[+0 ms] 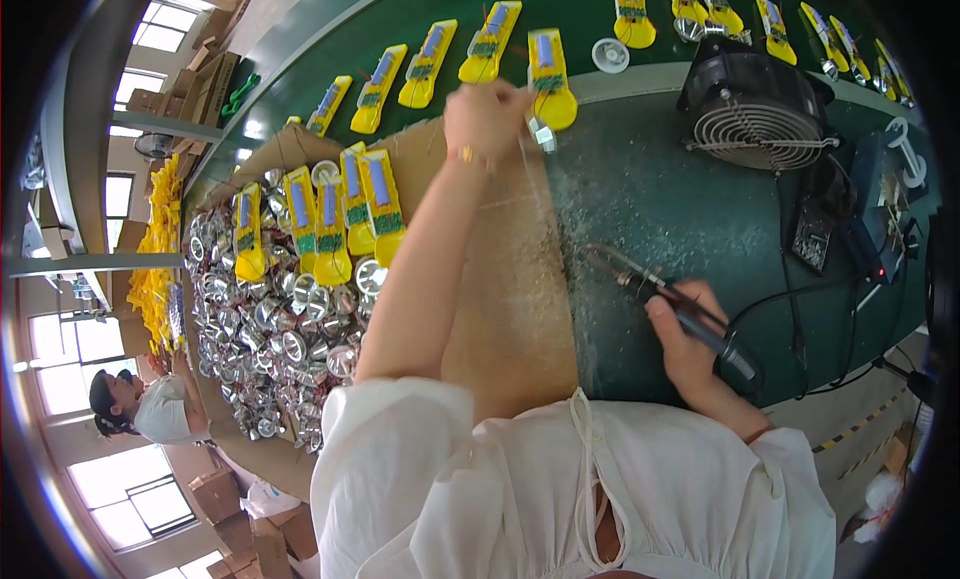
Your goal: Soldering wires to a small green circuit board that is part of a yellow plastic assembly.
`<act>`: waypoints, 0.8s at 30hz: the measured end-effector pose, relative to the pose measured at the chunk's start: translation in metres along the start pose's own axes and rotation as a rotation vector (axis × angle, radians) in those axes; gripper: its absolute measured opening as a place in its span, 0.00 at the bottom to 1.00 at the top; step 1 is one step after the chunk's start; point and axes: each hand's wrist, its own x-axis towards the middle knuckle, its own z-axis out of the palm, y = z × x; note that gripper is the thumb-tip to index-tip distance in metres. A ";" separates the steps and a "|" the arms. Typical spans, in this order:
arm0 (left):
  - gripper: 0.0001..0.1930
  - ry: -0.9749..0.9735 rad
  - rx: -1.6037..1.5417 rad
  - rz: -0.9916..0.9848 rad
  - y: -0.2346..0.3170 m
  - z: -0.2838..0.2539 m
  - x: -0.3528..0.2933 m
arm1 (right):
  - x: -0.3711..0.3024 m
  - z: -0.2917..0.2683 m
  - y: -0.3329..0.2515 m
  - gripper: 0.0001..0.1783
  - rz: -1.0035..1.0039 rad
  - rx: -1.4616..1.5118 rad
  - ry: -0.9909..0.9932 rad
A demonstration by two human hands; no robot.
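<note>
My left hand (488, 122) reaches far forward over the bench, its fingers closed at the left edge of a yellow housing (553, 101) with a purple-blue battery and green circuit board. What they pinch is hidden. Just beside the fingertips, a small silver piece (541, 135) lies at the housing's lower end. In my right hand (690, 344) is a soldering iron (700, 329), its tip pointing up and left above the green mat. More yellow housings (428, 67) stand in a row along the far side.
A heap of silver reflector cups (290, 329) fills the left, several yellow housings (330, 234) on top. Brown cardboard (510, 319) covers the middle. A black fan (755, 114) with a wire guard stands back right, near a solder spool (906, 151) and cables. Another person (165, 404) is far left.
</note>
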 end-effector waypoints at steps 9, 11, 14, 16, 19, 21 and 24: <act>0.29 0.051 0.207 0.164 -0.053 0.023 0.075 | 0.002 0.000 0.002 0.10 -0.045 0.035 -0.068; 0.26 0.072 0.253 0.114 -0.040 0.010 0.030 | 0.003 -0.002 0.000 0.09 -0.053 0.014 -0.065; 0.24 0.066 0.243 0.099 -0.029 -0.009 -0.068 | 0.002 -0.004 0.003 0.08 -0.047 0.019 -0.027; 0.24 0.101 0.181 0.198 -0.026 -0.016 -0.128 | 0.003 -0.003 0.006 0.08 -0.008 0.019 -0.004; 0.27 0.019 0.061 0.078 -0.016 -0.024 -0.197 | 0.002 0.000 0.004 0.07 -0.030 0.043 0.017; 0.30 0.073 -0.017 0.046 -0.017 -0.024 -0.229 | 0.003 0.001 0.007 0.07 -0.058 -0.013 -0.036; 0.24 0.261 0.001 -0.045 -0.036 -0.040 -0.246 | 0.001 0.004 0.004 0.08 -0.074 0.033 -0.025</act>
